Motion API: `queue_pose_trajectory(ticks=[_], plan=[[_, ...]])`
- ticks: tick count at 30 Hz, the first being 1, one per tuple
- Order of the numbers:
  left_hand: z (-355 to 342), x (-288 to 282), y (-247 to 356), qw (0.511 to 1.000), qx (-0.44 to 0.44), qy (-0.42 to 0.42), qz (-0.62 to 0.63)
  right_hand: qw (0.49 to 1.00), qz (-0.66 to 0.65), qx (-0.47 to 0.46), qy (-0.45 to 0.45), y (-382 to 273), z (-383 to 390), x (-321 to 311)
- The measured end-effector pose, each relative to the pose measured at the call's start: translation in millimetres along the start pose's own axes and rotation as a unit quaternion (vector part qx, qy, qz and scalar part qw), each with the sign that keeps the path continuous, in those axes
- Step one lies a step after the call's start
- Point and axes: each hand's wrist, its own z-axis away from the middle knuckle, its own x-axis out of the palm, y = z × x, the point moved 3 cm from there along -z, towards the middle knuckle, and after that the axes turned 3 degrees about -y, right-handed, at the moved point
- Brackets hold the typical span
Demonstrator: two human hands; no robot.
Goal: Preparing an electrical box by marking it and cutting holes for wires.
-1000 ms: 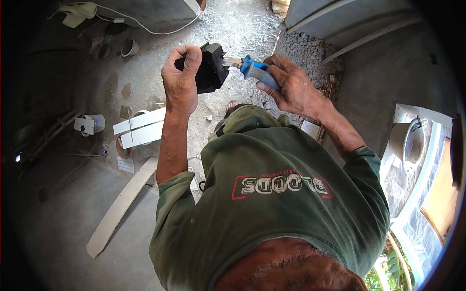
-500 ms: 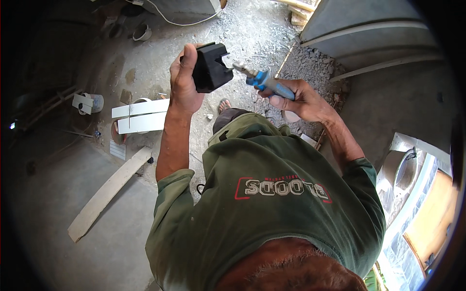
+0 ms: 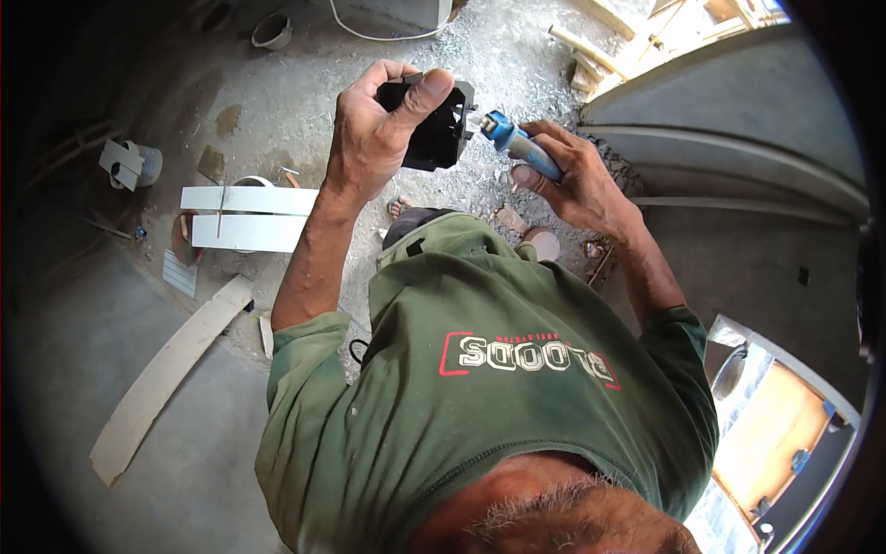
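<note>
My left hand (image 3: 374, 138) grips a black plastic electrical box (image 3: 432, 143) in front of me, its thumb lying across the box. The box has cut-outs along its right side. In my right hand (image 3: 586, 189) is a pair of pliers (image 3: 533, 155) with blue and grey handles, the fingers closed around the grips. Their metal jaws reach the notched side of the box. Whether the jaws are clamped on the plastic I cannot tell.
White panels (image 3: 249, 233) lie on the left, beyond a long pale plank (image 3: 171, 379). Buckets stand at the left (image 3: 146, 166) and far left (image 3: 271, 32). Wood pieces (image 3: 591, 55) and rubble lie by the grey wall (image 3: 720, 138) at right.
The box has turned and shifted right in my left hand, the thumb now across it. The pliers' jaws have come closer, up to the notched side. The whole view has also shifted.
</note>
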Motion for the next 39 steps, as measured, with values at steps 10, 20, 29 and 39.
queue_pose_trajectory(ticks=[10,20,29,39], plan=[[-50,-135,-22,0.985,-0.072,-0.102,0.122,0.998,0.022,-0.044,-0.04,-25,-129,40],[-81,-198,-37,0.947,-0.068,-0.024,0.313,0.982,-0.082,-0.063,-0.157,-10,-239,44],[-144,-251,-4,0.967,-0.02,0.193,-0.168,0.966,-0.056,-0.101,-0.231,37,-365,33],[-221,-296,-7,0.922,-0.032,0.284,-0.261,0.92,-0.062,-0.251,-0.296,83,-501,29]])
